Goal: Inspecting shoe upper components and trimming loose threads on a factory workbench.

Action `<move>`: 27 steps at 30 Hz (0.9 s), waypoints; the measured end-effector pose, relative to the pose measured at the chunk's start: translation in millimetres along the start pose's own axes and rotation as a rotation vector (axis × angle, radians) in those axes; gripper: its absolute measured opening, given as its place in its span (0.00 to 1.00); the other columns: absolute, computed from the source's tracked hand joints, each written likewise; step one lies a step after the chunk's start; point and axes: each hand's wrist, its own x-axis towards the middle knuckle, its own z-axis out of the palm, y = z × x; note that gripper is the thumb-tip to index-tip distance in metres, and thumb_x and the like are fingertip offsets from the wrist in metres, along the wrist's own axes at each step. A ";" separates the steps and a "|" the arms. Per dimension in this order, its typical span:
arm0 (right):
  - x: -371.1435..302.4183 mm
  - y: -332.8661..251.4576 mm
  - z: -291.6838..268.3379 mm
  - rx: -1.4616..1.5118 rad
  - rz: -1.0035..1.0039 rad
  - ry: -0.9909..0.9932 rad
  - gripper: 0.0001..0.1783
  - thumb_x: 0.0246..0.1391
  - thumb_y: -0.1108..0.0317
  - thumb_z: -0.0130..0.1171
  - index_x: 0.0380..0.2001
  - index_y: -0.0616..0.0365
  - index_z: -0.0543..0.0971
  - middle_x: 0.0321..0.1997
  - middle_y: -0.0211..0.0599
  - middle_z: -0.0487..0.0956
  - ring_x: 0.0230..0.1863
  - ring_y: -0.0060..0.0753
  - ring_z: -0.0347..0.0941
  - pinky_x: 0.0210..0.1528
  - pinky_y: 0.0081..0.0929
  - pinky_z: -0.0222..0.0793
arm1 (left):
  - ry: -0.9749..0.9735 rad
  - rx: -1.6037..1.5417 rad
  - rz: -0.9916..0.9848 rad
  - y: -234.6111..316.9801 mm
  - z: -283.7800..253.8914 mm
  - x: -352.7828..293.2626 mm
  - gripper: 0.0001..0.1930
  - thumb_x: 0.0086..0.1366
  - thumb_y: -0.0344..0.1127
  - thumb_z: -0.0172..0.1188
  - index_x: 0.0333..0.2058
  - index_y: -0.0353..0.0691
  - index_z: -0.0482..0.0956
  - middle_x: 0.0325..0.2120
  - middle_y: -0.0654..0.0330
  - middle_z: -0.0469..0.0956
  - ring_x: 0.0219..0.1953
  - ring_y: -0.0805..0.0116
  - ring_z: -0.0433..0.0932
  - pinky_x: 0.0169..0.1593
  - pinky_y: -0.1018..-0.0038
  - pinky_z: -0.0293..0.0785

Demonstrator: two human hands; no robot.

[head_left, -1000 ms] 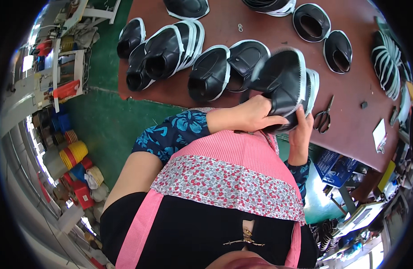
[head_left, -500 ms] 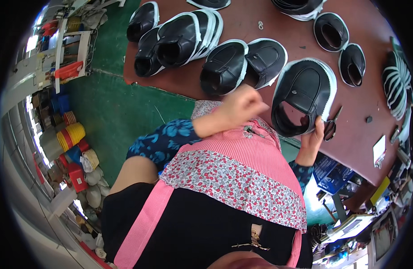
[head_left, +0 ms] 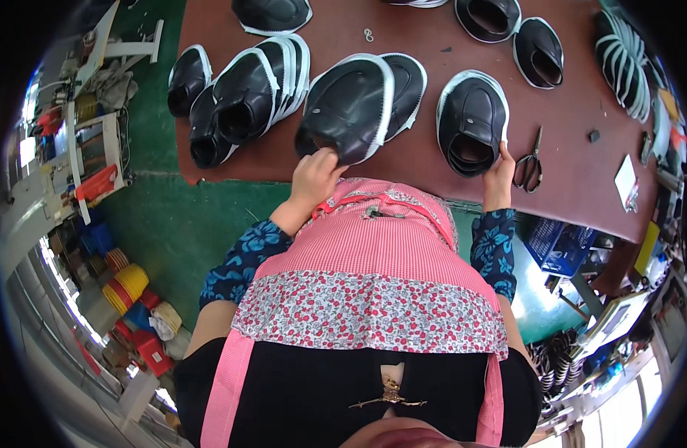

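Just above the centre of the frame, the left hand (head_left: 313,179) is now curled around the heel end of a black loafer upper (head_left: 351,101); half a second ago it was in mid-air, holding nothing. That upper has changed too: it now looks tipped up off the burgundy tabletop (head_left: 575,175), its white edge overlapping the neighbouring loafer upper (head_left: 406,93). Right of centre, the right hand (head_left: 498,178) has its fingers against the heel of another black upper (head_left: 474,108), which was in both hands a second ago and now rests flat on the tabletop, toe toward the top of the frame; its doubled rim suggests one nested inside another. Whether the right hand grips it or merely steadies it, I cannot tell. Judging by this, handling has moved on to a second upper, while the first is set down, just left of the black-handled scissors (head_left: 536,155).
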 end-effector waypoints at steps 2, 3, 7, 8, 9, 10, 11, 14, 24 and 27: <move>9.9 -5.8 3.3 -0.057 0.007 -0.026 0.24 0.79 0.64 0.51 0.70 0.65 0.73 0.68 0.44 0.81 0.68 0.45 0.78 0.73 0.48 0.72 | -0.111 0.139 0.173 7.5 13.8 27.1 0.17 0.67 0.36 0.72 0.49 0.35 0.79 0.47 0.47 0.84 0.48 0.43 0.83 0.49 0.53 0.79; 14.9 -9.1 4.9 -0.048 -0.004 -0.021 0.24 0.79 0.64 0.51 0.70 0.65 0.73 0.68 0.44 0.81 0.68 0.45 0.78 0.73 0.48 0.72 | -0.059 0.131 0.247 6.8 26.7 43.1 0.17 0.68 0.36 0.71 0.50 0.36 0.78 0.44 0.47 0.84 0.48 0.43 0.82 0.49 0.51 0.79; 17.6 -13.9 11.8 -0.098 -0.017 0.007 0.21 0.80 0.61 0.51 0.64 0.64 0.78 0.60 0.44 0.87 0.60 0.44 0.84 0.68 0.43 0.78 | -0.324 0.122 0.154 5.5 53.6 83.4 0.17 0.68 0.39 0.72 0.48 0.37 0.78 0.36 0.47 0.82 0.45 0.42 0.82 0.49 0.50 0.77; 15.4 -14.0 12.1 -0.123 -0.040 0.020 0.20 0.80 0.60 0.53 0.63 0.63 0.79 0.58 0.42 0.87 0.58 0.42 0.84 0.67 0.41 0.78 | -0.327 0.121 0.165 11.0 54.7 87.1 0.17 0.68 0.39 0.72 0.48 0.37 0.78 0.36 0.47 0.82 0.45 0.42 0.82 0.49 0.50 0.77; 13.0 -11.5 15.3 -0.141 -0.066 0.036 0.20 0.80 0.60 0.54 0.63 0.62 0.79 0.56 0.40 0.88 0.56 0.40 0.85 0.65 0.39 0.78 | -0.292 0.055 0.191 14.8 54.3 91.8 0.16 0.70 0.38 0.72 0.47 0.36 0.79 0.36 0.47 0.82 0.44 0.41 0.82 0.48 0.52 0.78; -0.8 -5.7 36.9 -0.176 -0.027 -0.017 0.20 0.79 0.58 0.57 0.62 0.61 0.80 0.56 0.36 0.87 0.55 0.37 0.84 0.64 0.37 0.77 | -0.242 0.004 0.188 14.8 47.6 89.9 0.14 0.71 0.37 0.72 0.47 0.35 0.80 0.37 0.47 0.83 0.43 0.41 0.82 0.47 0.54 0.78; -10.8 0.5 49.8 -0.212 -0.038 -0.030 0.20 0.79 0.58 0.57 0.62 0.61 0.80 0.57 0.36 0.86 0.57 0.35 0.83 0.64 0.37 0.76 | -0.169 -0.129 0.089 23.2 40.9 89.6 0.12 0.72 0.36 0.71 0.46 0.34 0.81 0.37 0.46 0.82 0.41 0.41 0.82 0.46 0.56 0.78; -19.4 11.1 44.7 -0.225 -0.082 -0.105 0.23 0.80 0.57 0.57 0.65 0.62 0.78 0.62 0.35 0.84 0.62 0.32 0.79 0.68 0.38 0.72 | -0.108 -0.584 -0.054 86.3 19.5 92.7 0.18 0.72 0.41 0.71 0.46 0.31 0.79 0.37 0.43 0.80 0.41 0.37 0.80 0.47 0.52 0.76; -96.4 57.3 155.5 -0.105 0.142 -0.210 0.25 0.84 0.59 0.38 0.67 0.62 0.77 0.65 0.44 0.84 0.63 0.42 0.82 0.68 0.42 0.78 | -0.125 -0.098 0.355 161.7 6.9 97.8 0.19 0.66 0.42 0.72 0.41 0.38 0.72 0.31 0.51 0.79 0.36 0.49 0.83 0.42 0.56 0.80; -90.3 79.2 153.8 -0.185 0.112 -0.282 0.22 0.81 0.59 0.45 0.65 0.60 0.78 0.59 0.38 0.86 0.55 0.41 0.84 0.60 0.38 0.81 | -0.169 0.047 0.397 153.5 -7.4 93.9 0.19 0.65 0.42 0.73 0.42 0.40 0.72 0.32 0.54 0.81 0.36 0.56 0.86 0.40 0.62 0.82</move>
